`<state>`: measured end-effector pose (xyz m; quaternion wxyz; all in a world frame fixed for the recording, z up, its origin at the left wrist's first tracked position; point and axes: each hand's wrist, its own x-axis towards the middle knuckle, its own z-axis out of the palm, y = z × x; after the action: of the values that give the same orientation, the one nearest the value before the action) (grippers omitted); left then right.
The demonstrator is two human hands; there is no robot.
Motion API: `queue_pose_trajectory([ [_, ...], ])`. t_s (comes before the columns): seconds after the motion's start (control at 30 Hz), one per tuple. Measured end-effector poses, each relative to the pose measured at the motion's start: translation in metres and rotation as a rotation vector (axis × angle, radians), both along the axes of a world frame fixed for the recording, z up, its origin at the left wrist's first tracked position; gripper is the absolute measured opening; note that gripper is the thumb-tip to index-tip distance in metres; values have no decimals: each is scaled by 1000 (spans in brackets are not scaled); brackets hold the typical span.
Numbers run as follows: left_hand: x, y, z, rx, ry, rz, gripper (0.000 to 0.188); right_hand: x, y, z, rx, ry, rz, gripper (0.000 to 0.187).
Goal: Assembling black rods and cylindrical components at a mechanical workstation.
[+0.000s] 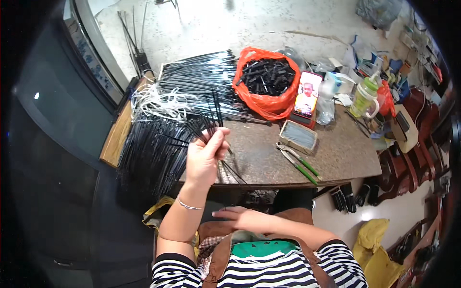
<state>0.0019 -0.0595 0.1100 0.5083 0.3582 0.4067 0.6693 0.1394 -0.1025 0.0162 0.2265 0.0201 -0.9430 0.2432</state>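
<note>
My left hand (206, 156) is raised over the front left of the table, its fingers closed around a small bunch of thin black rods (211, 113). The rods fan out above the fist, and some thin ends poke out below it. Just left of that hand, a large heap of similar black rods (149, 153) hangs over the table's edge. White cord (161, 103) lies tangled across the heap. My right hand (242, 219) rests low over my lap, fingers stretched out, holding nothing that I can see.
Behind lie long shiny rods (197, 72) beside a red plastic bag (266, 108) of small black pieces. A phone (307, 96) stands right of it. Nearer are a box of thin grey pins (298, 135) and green-handled pliers (300, 165). A green-lidded bottle (365, 98) stands far right.
</note>
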Motion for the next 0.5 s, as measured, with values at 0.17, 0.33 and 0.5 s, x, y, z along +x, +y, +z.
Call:
queue_pose_trajectory([
  [0.17, 9, -13, -4, -43, 182, -126, 12, 39, 57, 23, -994, 351, -396, 60],
  [0.33, 35, -19, -24, 154, 676, -1042, 16, 35, 101, 47, -1192, 575, -170, 68],
  [0.5, 50, -22, -83, 318, 825, -859, 18, 5, 91, 77, -849, 247, -410, 20],
])
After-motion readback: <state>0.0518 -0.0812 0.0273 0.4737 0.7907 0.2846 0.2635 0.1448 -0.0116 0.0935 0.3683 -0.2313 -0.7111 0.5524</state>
